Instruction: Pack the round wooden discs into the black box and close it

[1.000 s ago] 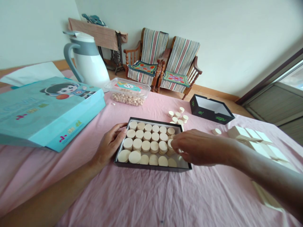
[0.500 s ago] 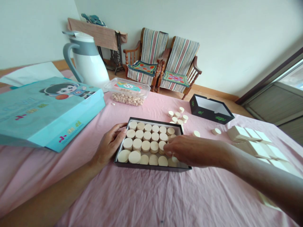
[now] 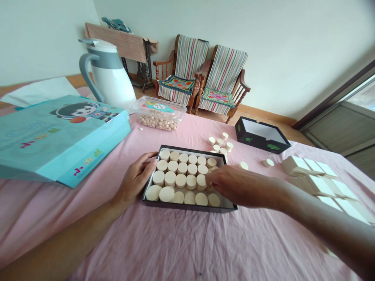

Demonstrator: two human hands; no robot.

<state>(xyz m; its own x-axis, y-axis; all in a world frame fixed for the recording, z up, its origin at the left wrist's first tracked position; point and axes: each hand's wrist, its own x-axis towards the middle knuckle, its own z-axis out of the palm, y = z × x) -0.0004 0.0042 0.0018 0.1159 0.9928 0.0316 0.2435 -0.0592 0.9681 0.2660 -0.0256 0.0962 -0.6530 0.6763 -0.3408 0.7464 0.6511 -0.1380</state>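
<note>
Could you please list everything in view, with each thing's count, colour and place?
pink cloth: one, pink, under the items
black tray: one, black, middle of the cloth
wooden discs: dozens, pale, stacked in the tray, some loose beyond it
plastic tub: one, clear, beyond the tray, holding small beads
paper bag: one, blue, left
insulated jug: one, white and grey, far left
black box: one, black, far right of the tray
pale blocks: several, cream, right
armchairs: two, striped, on the floor beyond
left hand: one, on the tray's left wall
right hand: one, fingers among the discs
</note>
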